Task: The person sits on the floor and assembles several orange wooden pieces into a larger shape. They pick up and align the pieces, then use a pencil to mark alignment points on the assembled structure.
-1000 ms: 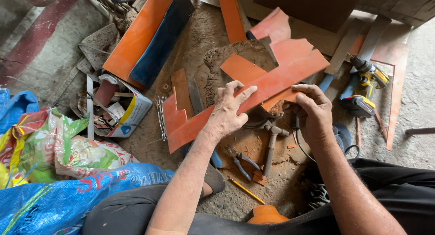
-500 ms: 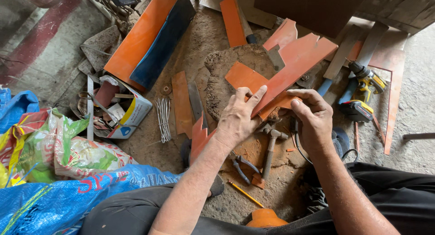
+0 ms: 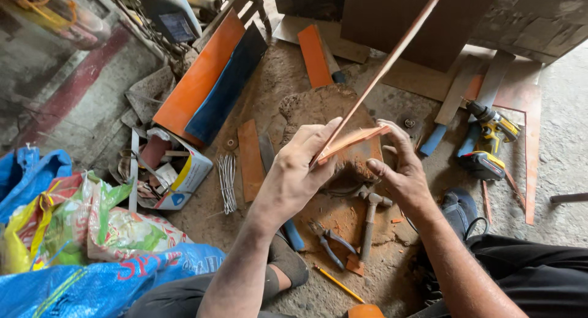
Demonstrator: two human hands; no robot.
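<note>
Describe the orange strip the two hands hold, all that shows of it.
The orange strip is a long, thin, flat piece, seen nearly edge-on, looking like laminate or thin board. It rises tilted from the hands toward the upper right, clear of the ground. The left hand presses its lower end, and the right hand touches a shorter orange piece meeting it there.

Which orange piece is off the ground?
The long thin orange strip, edge-on and held up by both hands; the other orange pieces lie on the ground or lean.

- Both forearms bare to the elbow, no sleeves, watch or rings in view.
- Left hand (image 3: 300,171) and right hand (image 3: 401,171) ungloved.
- Dark trousers (image 3: 527,269) cover the legs.
- Dark sandal (image 3: 288,263) on one foot.
</note>
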